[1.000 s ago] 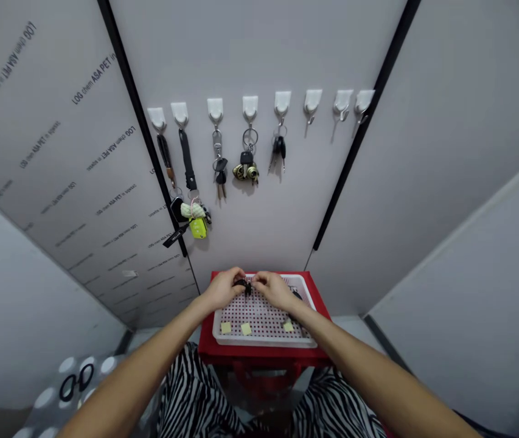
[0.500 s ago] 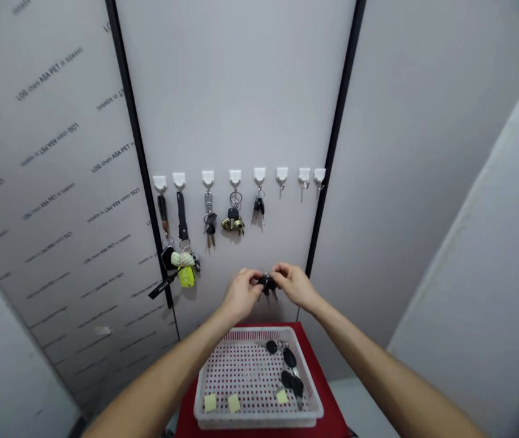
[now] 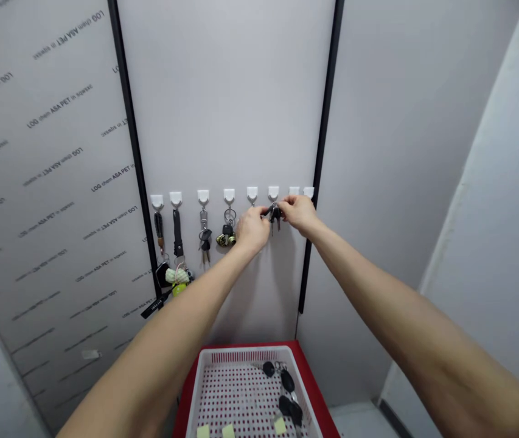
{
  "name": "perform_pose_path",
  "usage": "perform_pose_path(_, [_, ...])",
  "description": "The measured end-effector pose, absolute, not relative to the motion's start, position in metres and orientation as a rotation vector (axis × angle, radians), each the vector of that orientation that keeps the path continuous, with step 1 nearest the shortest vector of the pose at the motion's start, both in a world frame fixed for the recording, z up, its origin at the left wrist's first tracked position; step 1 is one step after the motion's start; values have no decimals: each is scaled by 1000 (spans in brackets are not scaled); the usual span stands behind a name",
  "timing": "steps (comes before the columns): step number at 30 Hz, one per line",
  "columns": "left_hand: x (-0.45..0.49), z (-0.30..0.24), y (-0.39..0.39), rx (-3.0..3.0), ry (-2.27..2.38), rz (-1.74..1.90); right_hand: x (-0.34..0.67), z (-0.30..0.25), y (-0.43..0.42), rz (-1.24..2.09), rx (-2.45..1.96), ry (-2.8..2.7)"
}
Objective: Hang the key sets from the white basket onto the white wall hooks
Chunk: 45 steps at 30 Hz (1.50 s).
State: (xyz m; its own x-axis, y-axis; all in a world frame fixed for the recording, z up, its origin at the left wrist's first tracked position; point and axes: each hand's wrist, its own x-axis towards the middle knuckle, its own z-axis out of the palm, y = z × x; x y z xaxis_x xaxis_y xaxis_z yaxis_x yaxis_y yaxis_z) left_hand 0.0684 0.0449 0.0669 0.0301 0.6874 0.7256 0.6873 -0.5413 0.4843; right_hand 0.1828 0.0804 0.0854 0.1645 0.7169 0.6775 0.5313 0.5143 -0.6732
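A bunch of black-headed keys [image 3: 276, 214] is held between both hands, just under a white wall hook [image 3: 273, 192]. My left hand [image 3: 254, 230] is closed, pinching the bunch from the left. On the other side my right hand [image 3: 298, 213] pinches at its upper part, near the ring. Whether the ring sits on the hook cannot be made out. My left hand partly covers the key set on the neighbouring hook [image 3: 252, 193]. Further left hang keys with brass-coloured charms [image 3: 226, 238] and a set on a metal clip [image 3: 205, 237].
Two strap keyrings, one brown and black [image 3: 159, 232], one black [image 3: 177, 234], hang at the left. Two more hooks [image 3: 294, 191] are behind and beside my right hand. Below, a white perforated basket [image 3: 199, 389] with keys and yellow notes stands on a red surface [image 3: 307, 365].
Both hands have risen with the bunch of keys from above the basket to the row of hooks. The camera view has shifted too.
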Motion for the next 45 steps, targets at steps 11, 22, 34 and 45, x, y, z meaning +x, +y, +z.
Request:
perform_pose_path(11, [64, 44, 40, 2506, 1565, 1474, 190, 70, 92, 95, -1233, -1428])
perform_pose_path(22, [29, -157, 1, 2167, 1543, 652, 194, -137, -7, 322, -1577, -2348])
perform_pose_path(34, [57, -196, -8, 2569, 1564, 238, 189, -169, -15, -321, -1673, -2677])
perform_pose_path(45, [43, -189, -10, 2112, 1442, 428, 181, -157, -9, 277, -1658, -2468])
